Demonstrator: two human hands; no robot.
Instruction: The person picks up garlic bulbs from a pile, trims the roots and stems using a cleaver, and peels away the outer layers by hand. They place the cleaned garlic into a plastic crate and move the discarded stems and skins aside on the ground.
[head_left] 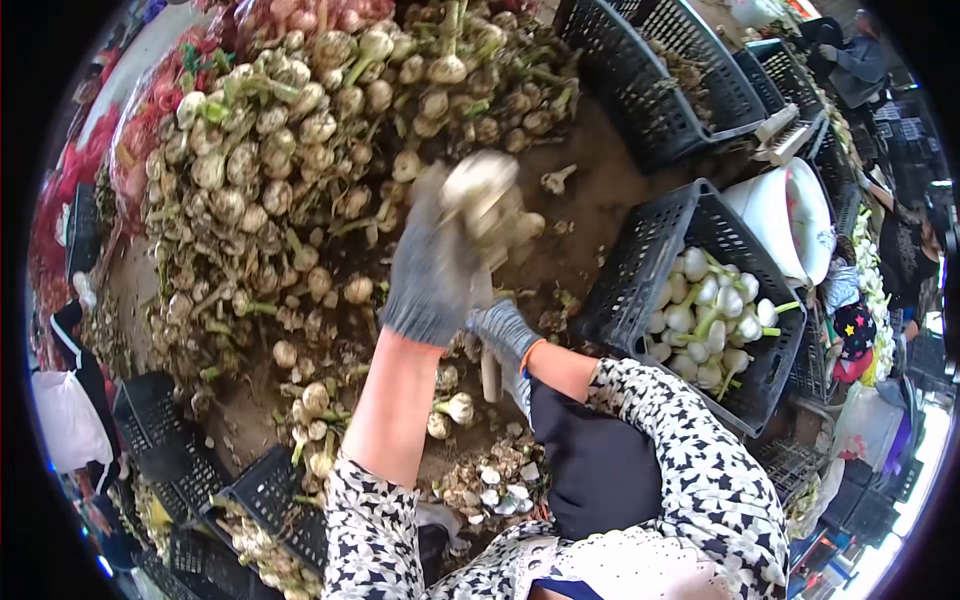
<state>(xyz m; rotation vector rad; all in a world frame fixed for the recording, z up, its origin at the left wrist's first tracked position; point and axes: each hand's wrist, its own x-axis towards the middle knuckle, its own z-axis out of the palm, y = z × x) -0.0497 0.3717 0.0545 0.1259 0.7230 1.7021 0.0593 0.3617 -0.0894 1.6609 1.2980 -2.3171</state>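
My left hand (pixel 435 265), in a grey knit glove, is raised in front of me and wrapped round some garlic bulbs (pixel 485 190), which are blurred by motion. Lower and to the right, my right hand (pixel 505 335), in a striped grey glove, has its fingers closed by a wooden handle (pixel 490 375); what it grips is partly hidden. A big heap of soil-covered garlic (pixel 270 170) lies beyond and left of my hands. Cleaned white garlic bulbs (pixel 705 315) fill part of a black crate (pixel 640 235) on the right.
Large black crates (pixel 640 90) stand at the back right, beside a white bucket (pixel 795 215). More crates (pixel 175 440) are at the lower left. Loose bulbs and peelings (pixel 500 475) lie on the ground near me. A person (pixel 855 65) sits at the far upper right.
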